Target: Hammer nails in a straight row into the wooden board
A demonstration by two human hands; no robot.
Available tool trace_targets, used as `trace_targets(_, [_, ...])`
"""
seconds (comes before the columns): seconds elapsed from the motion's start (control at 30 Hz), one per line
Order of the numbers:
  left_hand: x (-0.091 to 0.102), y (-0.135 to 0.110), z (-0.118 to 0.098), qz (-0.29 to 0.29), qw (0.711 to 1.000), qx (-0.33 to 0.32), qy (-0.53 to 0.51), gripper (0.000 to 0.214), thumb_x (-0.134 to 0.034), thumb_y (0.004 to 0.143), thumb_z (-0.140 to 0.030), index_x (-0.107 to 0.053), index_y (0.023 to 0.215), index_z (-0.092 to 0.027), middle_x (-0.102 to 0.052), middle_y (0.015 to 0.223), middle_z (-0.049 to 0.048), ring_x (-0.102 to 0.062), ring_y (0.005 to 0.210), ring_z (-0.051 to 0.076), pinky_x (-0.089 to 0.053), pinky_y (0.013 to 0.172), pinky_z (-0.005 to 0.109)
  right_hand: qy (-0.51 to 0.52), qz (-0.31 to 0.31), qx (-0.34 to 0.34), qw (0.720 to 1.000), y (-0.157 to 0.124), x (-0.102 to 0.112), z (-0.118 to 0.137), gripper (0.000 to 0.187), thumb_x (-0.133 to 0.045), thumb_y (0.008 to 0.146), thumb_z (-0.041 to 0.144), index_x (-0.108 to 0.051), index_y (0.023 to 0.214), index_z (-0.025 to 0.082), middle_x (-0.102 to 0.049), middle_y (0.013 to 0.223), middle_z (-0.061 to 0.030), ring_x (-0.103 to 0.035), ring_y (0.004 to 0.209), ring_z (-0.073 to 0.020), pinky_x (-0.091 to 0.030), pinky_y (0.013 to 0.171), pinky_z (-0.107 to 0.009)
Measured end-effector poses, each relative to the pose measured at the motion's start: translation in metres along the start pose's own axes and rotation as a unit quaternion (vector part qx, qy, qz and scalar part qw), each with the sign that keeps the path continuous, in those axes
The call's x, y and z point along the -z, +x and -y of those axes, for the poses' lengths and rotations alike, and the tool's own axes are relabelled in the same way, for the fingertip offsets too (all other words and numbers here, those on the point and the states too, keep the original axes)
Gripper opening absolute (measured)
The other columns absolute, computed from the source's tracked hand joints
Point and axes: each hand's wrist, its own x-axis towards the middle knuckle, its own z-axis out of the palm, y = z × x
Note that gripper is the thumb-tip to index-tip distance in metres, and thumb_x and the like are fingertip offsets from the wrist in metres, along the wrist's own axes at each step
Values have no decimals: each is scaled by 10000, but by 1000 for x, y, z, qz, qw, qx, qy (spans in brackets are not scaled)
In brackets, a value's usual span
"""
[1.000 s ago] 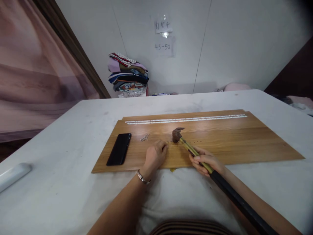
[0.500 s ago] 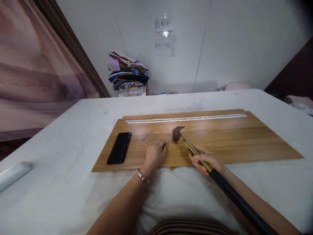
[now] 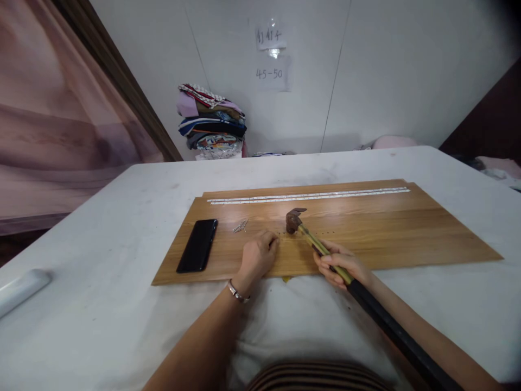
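My right hand (image 3: 340, 264) is wrapped around the handle of a claw hammer (image 3: 321, 249). Its rusty head is low over a wooden board (image 3: 386, 228), close to a row of small dark spots; I cannot tell whether it touches the wood. My left hand (image 3: 259, 253) rests on the board left of the hammer head, fingers curled together. Whatever may be between those fingertips is hidden. Several loose nails (image 3: 240, 226) lie in a small heap just beyond that hand.
A black phone (image 3: 197, 245) lies on the board's left end. Two white measuring strips (image 3: 309, 196) run along its far side. Under it is a white-covered table (image 3: 101, 233), with a pale rolled object (image 3: 24, 290) at the left. Folded clothes (image 3: 212, 122) are stacked behind.
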Motion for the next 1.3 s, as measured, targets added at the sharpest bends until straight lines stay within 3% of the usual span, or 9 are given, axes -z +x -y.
trace_targets(0.97, [-1, 0, 1, -16, 1000, -15, -1, 146, -527, 886, -229, -654, 818, -205, -665, 812, 6, -594, 748, 140, -400, 660, 232, 11, -2, 0, 1000, -2, 0, 2, 229, -602, 806, 197, -562, 1031, 196, -511, 659, 68, -337, 303, -10, -318, 270, -124])
trace_targets(1.3, [0, 0, 0, -14, 1000, -10, -4, 138, -524, 886, -222, -654, 841, -215, -671, 823, 3, -603, 761, 136, -411, 679, 226, -5, -6, -19, 1000, -1, 0, 3, 140, -608, 799, 221, -554, 925, 190, -485, 616, 77, -314, 303, -16, -305, 265, -130])
